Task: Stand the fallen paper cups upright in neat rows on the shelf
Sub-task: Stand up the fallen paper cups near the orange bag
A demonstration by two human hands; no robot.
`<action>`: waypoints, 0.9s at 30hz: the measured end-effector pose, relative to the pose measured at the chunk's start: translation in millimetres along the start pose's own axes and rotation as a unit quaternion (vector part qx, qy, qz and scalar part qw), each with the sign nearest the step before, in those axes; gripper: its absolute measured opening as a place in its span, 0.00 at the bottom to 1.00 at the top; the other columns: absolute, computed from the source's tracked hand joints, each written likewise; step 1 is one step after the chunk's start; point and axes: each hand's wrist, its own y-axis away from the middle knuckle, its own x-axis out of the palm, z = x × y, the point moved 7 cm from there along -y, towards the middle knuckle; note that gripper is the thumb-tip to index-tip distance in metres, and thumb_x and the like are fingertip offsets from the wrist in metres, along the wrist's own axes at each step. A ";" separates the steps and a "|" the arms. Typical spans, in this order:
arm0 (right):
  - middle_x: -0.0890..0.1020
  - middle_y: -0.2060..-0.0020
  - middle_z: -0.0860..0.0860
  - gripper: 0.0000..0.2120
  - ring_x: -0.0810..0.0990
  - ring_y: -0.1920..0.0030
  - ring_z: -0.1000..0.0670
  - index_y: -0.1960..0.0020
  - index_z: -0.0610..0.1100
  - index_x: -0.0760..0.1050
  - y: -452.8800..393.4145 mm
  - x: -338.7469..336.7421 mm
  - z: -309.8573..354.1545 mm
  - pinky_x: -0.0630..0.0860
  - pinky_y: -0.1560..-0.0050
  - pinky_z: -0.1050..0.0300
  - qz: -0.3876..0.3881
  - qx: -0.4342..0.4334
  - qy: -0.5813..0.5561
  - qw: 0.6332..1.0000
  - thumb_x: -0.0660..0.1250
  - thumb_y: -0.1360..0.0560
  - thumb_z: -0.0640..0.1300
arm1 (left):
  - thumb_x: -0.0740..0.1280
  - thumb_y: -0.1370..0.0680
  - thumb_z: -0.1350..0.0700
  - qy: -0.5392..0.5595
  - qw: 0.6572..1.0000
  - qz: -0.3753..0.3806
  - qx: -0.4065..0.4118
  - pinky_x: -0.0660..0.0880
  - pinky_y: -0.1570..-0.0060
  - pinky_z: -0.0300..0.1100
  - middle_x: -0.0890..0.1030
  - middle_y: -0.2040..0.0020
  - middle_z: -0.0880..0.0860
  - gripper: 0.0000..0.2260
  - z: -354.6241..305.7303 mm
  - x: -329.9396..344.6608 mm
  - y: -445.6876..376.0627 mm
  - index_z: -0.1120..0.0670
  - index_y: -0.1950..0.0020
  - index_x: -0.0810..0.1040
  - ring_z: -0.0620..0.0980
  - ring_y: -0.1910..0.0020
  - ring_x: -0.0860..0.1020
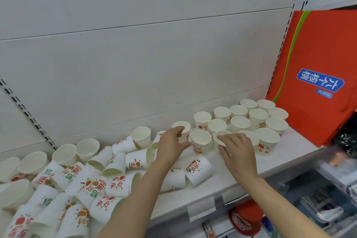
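Head view showed the left hand (172, 144) pinching an upright cup (182, 130) at the shelf (241, 176) back, the right hand (238, 150) gripping another cup (222, 138). Fallen cups (198, 171) lay just below both hands, axes sideways, nearer the left.

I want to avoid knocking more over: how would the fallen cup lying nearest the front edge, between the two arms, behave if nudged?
The cup lies on its side on the smooth shelf, so it would probably roll, likely curving, since it tapers. It looks empty and thin-walled, so probably very light and easy to crush. Nothing blocks the front edge there, so a forward nudge might send it off.
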 end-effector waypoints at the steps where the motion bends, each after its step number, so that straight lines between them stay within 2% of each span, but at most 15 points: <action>1: 0.82 0.54 0.52 0.12 0.75 0.52 0.47 0.49 0.44 0.81 1.6 -0.4 7.1 0.69 0.53 0.53 0.006 0.010 -0.026 1.000 0.64 0.26 0.48 | 0.75 0.29 0.55 -0.024 0.999 -0.028 0.005 0.75 0.45 0.41 0.80 0.42 0.48 0.22 4.3 -13.4 1.5 0.51 0.36 0.78 0.44 0.47 0.79; 4: 0.81 0.58 0.58 0.15 0.75 0.53 0.51 0.51 0.50 0.81 10.8 14.4 18.5 0.69 0.51 0.56 0.129 0.119 -0.112 0.978 0.63 0.25 0.58 | 0.70 0.26 0.59 -0.152 0.985 -0.080 0.024 0.75 0.50 0.43 0.80 0.45 0.48 0.14 18.7 -46.6 -0.3 0.49 0.40 0.80 0.47 0.47 0.78; 7: 0.81 0.59 0.59 0.11 0.76 0.53 0.57 0.52 0.54 0.80 25.0 31.4 21.6 0.72 0.50 0.57 0.223 0.216 -0.173 0.935 0.68 0.28 0.59 | 0.63 0.26 0.66 -0.281 0.959 -0.031 0.010 0.75 0.55 0.44 0.78 0.44 0.50 0.19 34.2 -50.2 -8.8 0.49 0.42 0.81 0.52 0.46 0.77; 10: 0.82 0.60 0.59 0.07 0.79 0.57 0.59 0.56 0.52 0.81 31.1 39.9 25.0 0.76 0.55 0.60 0.253 0.259 -0.205 0.910 0.70 0.29 0.55 | 0.60 0.26 0.67 -0.328 0.944 0.001 0.022 0.69 0.62 0.43 0.78 0.49 0.52 0.17 37.6 -42.1 -14.6 0.52 0.45 0.81 0.55 0.50 0.77; 14: 0.84 0.62 0.57 0.02 0.80 0.58 0.57 0.59 0.50 0.82 32.6 40.8 26.9 0.76 0.55 0.59 0.238 0.305 -0.272 0.881 0.72 0.30 0.47 | 0.62 0.25 0.62 -0.363 0.930 -0.033 0.045 0.61 0.68 0.42 0.77 0.56 0.52 0.10 34.1 -40.3 -27.1 0.54 0.52 0.81 0.54 0.58 0.77; 17: 0.83 0.64 0.59 0.02 0.79 0.61 0.60 0.60 0.50 0.82 25.8 27.9 30.1 0.73 0.58 0.64 0.203 0.266 -0.297 0.894 0.73 0.30 0.43 | 0.63 0.26 0.62 -0.366 0.927 -0.076 0.039 0.62 0.69 0.41 0.78 0.59 0.52 0.07 29.7 -43.2 -40.4 0.55 0.57 0.81 0.55 0.62 0.76; 19: 0.82 0.65 0.59 0.04 0.78 0.62 0.57 0.59 0.49 0.82 18.2 14.7 31.1 0.72 0.57 0.63 0.155 0.189 -0.243 0.939 0.75 0.32 0.42 | 0.63 0.26 0.63 -0.359 0.929 -0.091 0.021 0.64 0.68 0.42 0.79 0.59 0.53 0.08 29.3 -44.2 -49.4 0.55 0.57 0.82 0.55 0.62 0.77; 21: 0.81 0.66 0.59 0.07 0.76 0.62 0.54 0.57 0.49 0.82 13.2 4.3 33.4 0.68 0.54 0.59 0.091 0.075 -0.148 0.982 0.76 0.33 0.44 | 0.63 0.27 0.64 -0.343 0.935 -0.085 -0.020 0.66 0.68 0.42 0.80 0.59 0.54 0.08 34.4 -43.1 -56.5 0.55 0.56 0.81 0.56 0.61 0.78; 24: 0.80 0.65 0.58 0.09 0.72 0.60 0.53 0.54 0.48 0.82 16.0 3.2 32.1 0.62 0.54 0.61 0.048 -0.029 -0.084 0.995 0.69 0.30 0.50 | 0.63 0.28 0.64 -0.305 0.948 -0.062 -0.070 0.69 0.68 0.43 0.80 0.60 0.55 0.07 48.2 -37.7 -61.2 0.57 0.58 0.80 0.57 0.61 0.79; 27: 0.80 0.65 0.56 0.08 0.72 0.60 0.51 0.52 0.47 0.82 19.1 5.9 30.7 0.61 0.53 0.59 0.030 -0.080 -0.047 0.995 0.68 0.29 0.48 | 0.64 0.26 0.58 -0.254 0.962 -0.064 -0.078 0.71 0.68 0.43 0.79 0.64 0.55 0.07 49.3 -38.0 -52.1 0.58 0.61 0.78 0.58 0.62 0.78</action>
